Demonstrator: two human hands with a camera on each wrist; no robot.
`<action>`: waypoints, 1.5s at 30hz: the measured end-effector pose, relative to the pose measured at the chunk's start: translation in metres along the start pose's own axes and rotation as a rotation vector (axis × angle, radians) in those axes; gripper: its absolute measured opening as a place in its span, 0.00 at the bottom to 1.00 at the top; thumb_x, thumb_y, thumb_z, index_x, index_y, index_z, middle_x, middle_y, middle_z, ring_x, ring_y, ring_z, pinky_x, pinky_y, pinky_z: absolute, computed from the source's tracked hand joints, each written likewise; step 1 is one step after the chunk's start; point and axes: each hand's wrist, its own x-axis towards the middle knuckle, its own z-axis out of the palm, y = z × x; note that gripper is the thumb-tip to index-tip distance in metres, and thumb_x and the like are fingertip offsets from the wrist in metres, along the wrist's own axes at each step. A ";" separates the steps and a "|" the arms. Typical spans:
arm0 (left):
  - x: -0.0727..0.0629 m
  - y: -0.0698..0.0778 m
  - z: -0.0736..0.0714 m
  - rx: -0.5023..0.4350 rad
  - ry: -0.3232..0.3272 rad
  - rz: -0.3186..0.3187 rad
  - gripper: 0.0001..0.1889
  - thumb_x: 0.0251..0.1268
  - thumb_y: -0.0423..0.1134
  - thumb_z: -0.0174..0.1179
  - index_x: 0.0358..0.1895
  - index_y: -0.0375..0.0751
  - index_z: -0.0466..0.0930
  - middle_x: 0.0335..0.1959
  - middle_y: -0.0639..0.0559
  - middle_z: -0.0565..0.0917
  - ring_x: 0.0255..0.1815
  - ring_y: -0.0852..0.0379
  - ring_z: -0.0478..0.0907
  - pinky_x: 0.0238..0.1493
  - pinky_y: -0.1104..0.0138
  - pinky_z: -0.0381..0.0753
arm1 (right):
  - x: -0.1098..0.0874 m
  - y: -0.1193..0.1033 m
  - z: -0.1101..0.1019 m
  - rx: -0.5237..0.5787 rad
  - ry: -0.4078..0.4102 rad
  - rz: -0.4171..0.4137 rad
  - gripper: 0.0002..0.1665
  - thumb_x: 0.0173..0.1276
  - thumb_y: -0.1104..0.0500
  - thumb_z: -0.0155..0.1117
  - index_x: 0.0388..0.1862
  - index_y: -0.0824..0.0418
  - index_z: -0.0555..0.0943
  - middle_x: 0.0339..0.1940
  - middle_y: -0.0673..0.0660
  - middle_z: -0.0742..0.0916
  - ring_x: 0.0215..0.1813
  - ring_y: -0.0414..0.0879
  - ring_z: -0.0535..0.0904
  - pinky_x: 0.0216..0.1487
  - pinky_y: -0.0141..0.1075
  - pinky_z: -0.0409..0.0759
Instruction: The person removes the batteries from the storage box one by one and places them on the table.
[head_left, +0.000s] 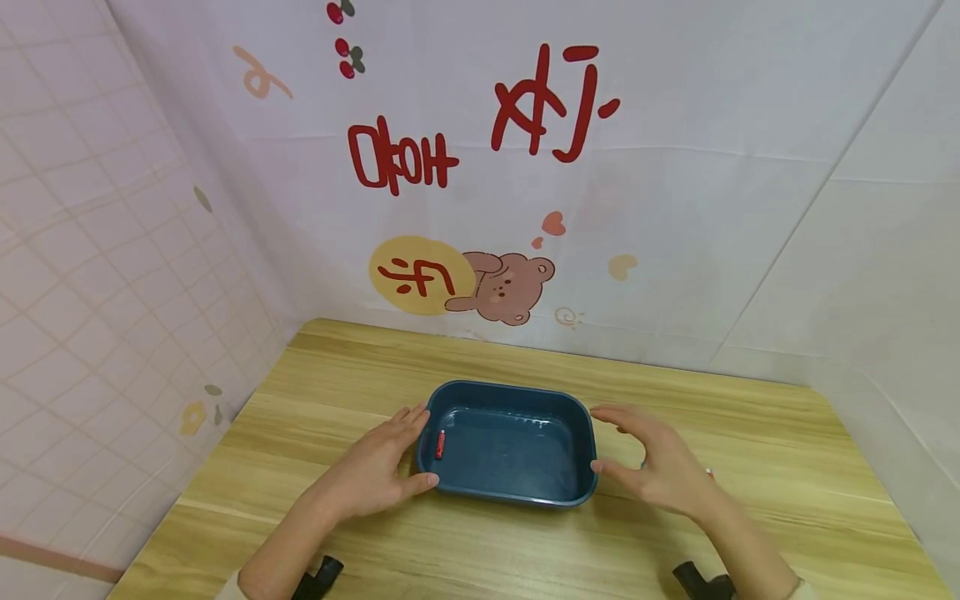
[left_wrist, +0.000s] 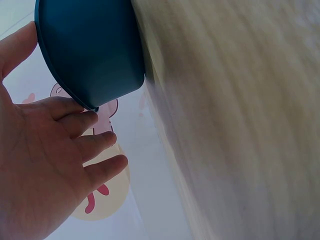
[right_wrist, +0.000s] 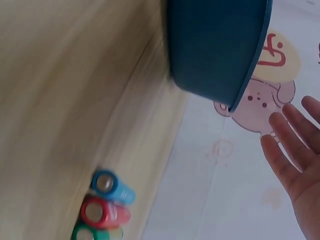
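Observation:
A dark blue rectangular basin [head_left: 510,493] sits on the wooden table. Inside it, near the left wall, lies a small red battery [head_left: 440,445]. My left hand [head_left: 378,462] is at the basin's left end, with its thumb and fingertips touching the rim and the fingers nearly straight. At the opposite end is my right hand [head_left: 660,458], its thumb tip by the rim and its fingers spread, apart from the wall in the right wrist view. Beside that hand, a blue battery [right_wrist: 112,186], a red battery [right_wrist: 105,212] and a green battery [right_wrist: 90,232] lie on the table, mostly hidden in the head view.
The wooden table [head_left: 360,542] reaches back to a white printed cloth [head_left: 675,208] with red characters and a bear. A pale grid-patterned cloth [head_left: 90,292] hangs along the left side. Black wrist mounts [head_left: 318,577] show at the bottom edge.

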 end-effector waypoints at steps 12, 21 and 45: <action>0.000 0.001 -0.002 -0.003 -0.004 -0.001 0.50 0.68 0.59 0.70 0.83 0.36 0.56 0.85 0.43 0.56 0.85 0.39 0.50 0.79 0.40 0.56 | 0.015 -0.010 0.020 0.018 -0.047 0.025 0.39 0.58 0.54 0.84 0.69 0.55 0.81 0.66 0.50 0.85 0.66 0.53 0.81 0.56 0.50 0.85; 0.000 0.001 -0.001 -0.005 -0.003 -0.008 0.50 0.67 0.59 0.70 0.83 0.37 0.56 0.85 0.44 0.56 0.85 0.40 0.50 0.79 0.40 0.56 | 0.028 -0.023 0.033 0.044 -0.091 0.050 0.40 0.60 0.51 0.83 0.70 0.55 0.80 0.67 0.52 0.84 0.69 0.55 0.79 0.61 0.57 0.82; 0.000 0.000 0.000 -0.011 0.004 0.005 0.50 0.67 0.59 0.70 0.83 0.35 0.57 0.84 0.41 0.58 0.84 0.38 0.51 0.79 0.39 0.56 | 0.057 -0.049 0.076 0.056 -0.186 0.067 0.40 0.63 0.44 0.78 0.72 0.54 0.79 0.70 0.51 0.82 0.70 0.51 0.77 0.64 0.55 0.80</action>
